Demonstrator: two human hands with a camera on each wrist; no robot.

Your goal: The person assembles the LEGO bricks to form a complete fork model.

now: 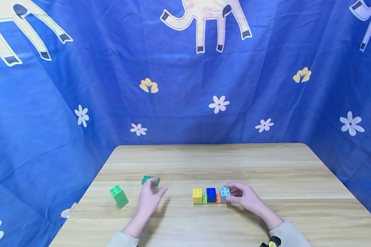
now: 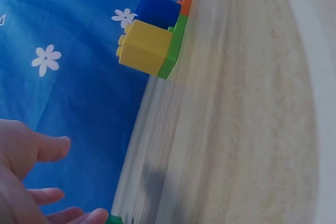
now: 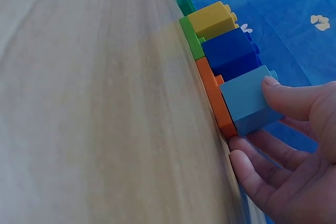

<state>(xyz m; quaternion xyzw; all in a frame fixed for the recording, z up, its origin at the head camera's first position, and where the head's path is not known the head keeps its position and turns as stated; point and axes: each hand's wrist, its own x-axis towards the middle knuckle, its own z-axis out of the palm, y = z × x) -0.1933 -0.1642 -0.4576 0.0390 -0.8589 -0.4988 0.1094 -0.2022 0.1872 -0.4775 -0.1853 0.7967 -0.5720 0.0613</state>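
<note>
A row of toy building blocks stands on the table: a yellow block [image 1: 197,196], a dark blue block [image 1: 211,195] and a light blue block [image 3: 249,100]. They sit on a flat base of a lime green brick [image 3: 192,38] and an orange brick [image 3: 215,98]. My right hand [image 1: 248,199] holds the light blue block at the row's right end, thumb on its near side. Above the table, my left hand [image 1: 149,199] has its fingers spread, holding nothing. Partly behind its fingertips lies a dark green brick [image 1: 146,178]; whether they touch, I cannot tell.
A tall light green block [image 1: 120,197] stands to the left of my left hand. The wooden table [image 1: 210,157] is bordered at the back and sides by a blue patterned cloth [image 1: 185,75].
</note>
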